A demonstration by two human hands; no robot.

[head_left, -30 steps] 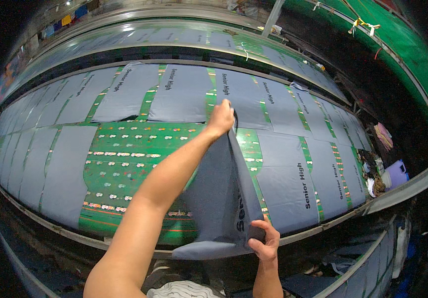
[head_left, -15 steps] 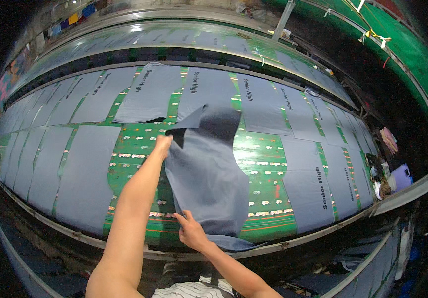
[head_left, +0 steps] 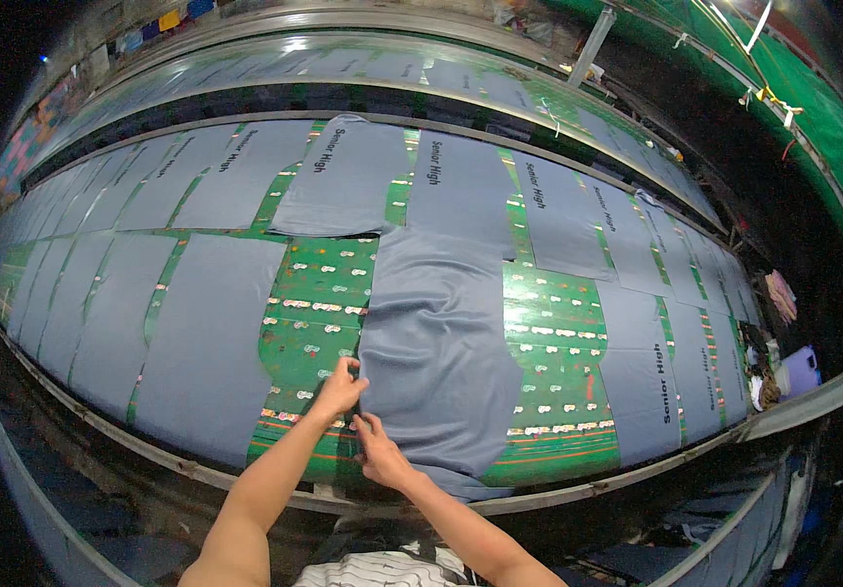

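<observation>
A blue-grey cut fabric panel (head_left: 436, 362) lies on the green printing table (head_left: 316, 293) in front of me, rippled across its middle and overlapping the far row. My left hand (head_left: 341, 391) is at the panel's left edge, thumb and fingers pinched on it. Just nearer to me, my right hand (head_left: 382, 455) pinches the same edge close to the lower left corner. The panel's near end bunches over the table's front rail (head_left: 558, 491). What the fingertips hold is partly hidden.
Flat grey panels (head_left: 208, 333) line both sides, some with dark printing. A second long table (head_left: 363, 70) runs behind. At the right end sit a purple container (head_left: 801, 370) and a pink cloth (head_left: 780, 295). A metal post (head_left: 593, 44) stands at the back.
The raised far part of the panel has come down onto the table. My left hand has moved from the far end back toward me, beside my right hand. The view has shifted left.
</observation>
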